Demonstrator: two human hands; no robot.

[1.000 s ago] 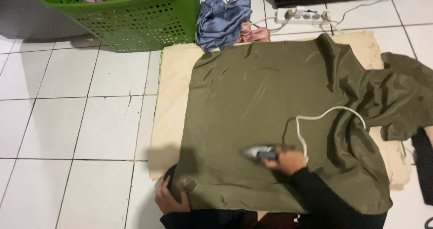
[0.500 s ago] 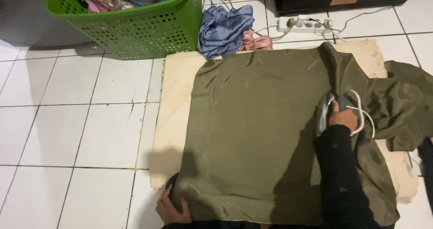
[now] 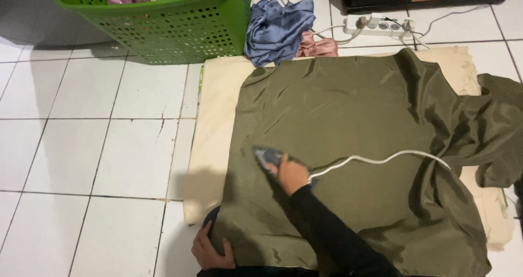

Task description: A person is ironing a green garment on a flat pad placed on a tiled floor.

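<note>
Olive-green cloth point(image 3: 348, 119) lies spread on a cream pad point(image 3: 215, 108) on the tiled floor point(image 3: 98, 146); its right side is bunched in folds and spills off the pad.

Right hand point(image 3: 291, 173), in a black sleeve, is closed around the handle of a small iron point(image 3: 267, 158). The iron sits on the cloth near its left edge, tip pointing up and left. Its white cord point(image 3: 381, 160) trails right across the cloth toward the folds.

Left hand point(image 3: 210, 250) is at the near left corner of the cloth, fingers curled over the hem and pinning it. Part of the hand is under the fabric, so how firm the grip is cannot be told — probably a light pinch.

Behind the pad: a green basket point(image 3: 163, 29) of clothes, a crumpled blue garment point(image 3: 278, 29) with a pink one point(image 3: 318, 47) beside it, and a power strip point(image 3: 381, 23) on the floor.

Notes on doing this stroke well, as a judgement:
- keep the corner taut with the left hand so the iron does not push a crease ahead of its tip;
- run straight passes with the sole flat, not lingering on this thin, shiny fabric;
- keep the cord off the area under the iron — it already crosses the smoothed part.
</note>
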